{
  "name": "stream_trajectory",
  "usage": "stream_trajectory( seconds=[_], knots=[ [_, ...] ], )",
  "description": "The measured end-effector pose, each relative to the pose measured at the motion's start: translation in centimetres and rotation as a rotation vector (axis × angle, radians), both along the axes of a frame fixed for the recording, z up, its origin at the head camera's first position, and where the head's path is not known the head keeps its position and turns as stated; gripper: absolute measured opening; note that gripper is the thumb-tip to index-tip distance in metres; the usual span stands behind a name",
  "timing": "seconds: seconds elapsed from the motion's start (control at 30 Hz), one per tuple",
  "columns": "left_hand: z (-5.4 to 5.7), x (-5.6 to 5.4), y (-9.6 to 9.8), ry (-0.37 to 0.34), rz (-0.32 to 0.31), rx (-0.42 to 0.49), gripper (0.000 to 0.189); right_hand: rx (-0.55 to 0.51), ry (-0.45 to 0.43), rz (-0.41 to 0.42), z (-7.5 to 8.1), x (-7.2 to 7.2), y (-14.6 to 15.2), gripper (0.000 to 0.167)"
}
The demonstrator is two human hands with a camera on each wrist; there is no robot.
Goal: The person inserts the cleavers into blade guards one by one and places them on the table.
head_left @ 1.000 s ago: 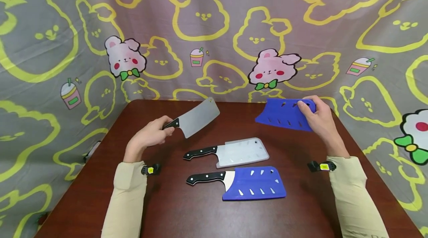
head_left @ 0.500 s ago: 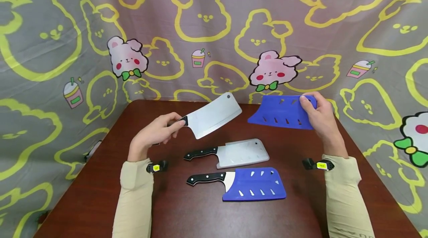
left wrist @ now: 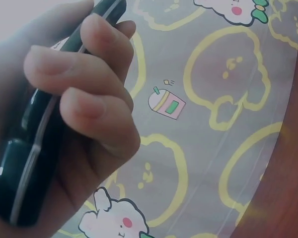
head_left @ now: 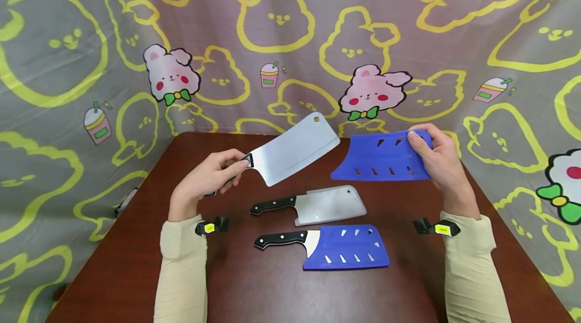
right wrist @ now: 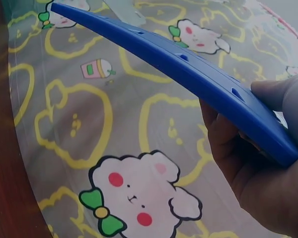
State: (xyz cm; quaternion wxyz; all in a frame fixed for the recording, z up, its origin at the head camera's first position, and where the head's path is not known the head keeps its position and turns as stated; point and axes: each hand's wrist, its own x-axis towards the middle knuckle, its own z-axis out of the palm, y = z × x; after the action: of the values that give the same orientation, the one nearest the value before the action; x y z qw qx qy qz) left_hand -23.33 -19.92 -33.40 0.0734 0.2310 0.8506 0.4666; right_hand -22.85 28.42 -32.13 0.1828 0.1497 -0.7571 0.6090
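Observation:
My left hand grips the black handle of a bare cleaver, fingers curled round it in the left wrist view. The steel blade is raised above the table, its holed end tilted up to the right. My right hand pinches the far end of a blue slotted blade cover, thumb on its near face. In the right wrist view the cover is seen edge-on. Blade tip and cover stand close but apart. Below lie a cleaver in a whitish translucent cover and one in a blue cover.
Both covered cleavers lie on the dark red-brown table, handles pointing left. A patterned cloth hangs behind the table and along both sides. Each wrist wears a small black camera mount with a yellow label.
The bare cleaver has moved right and up, its blade turning broader to view. The blue cover has shifted slightly left, narrowing the gap. The two cleavers on the table have stayed put.

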Motion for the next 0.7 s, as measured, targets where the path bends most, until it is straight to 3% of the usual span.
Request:
stream_trajectory(
  seconds=[0.27, 0.7],
  knots=[
    [0.33, 0.16, 0.35, 0.026, -0.004, 0.007, 0.019, -0.155, 0.036, 0.141, 0.66, 0.43, -0.37, 0.012],
    [0.34, 0.29, 0.84, 0.041, -0.036, 0.016, 0.017, -0.227, 0.093, 0.158, 0.49, 0.24, -0.64, 0.019]
  ],
)
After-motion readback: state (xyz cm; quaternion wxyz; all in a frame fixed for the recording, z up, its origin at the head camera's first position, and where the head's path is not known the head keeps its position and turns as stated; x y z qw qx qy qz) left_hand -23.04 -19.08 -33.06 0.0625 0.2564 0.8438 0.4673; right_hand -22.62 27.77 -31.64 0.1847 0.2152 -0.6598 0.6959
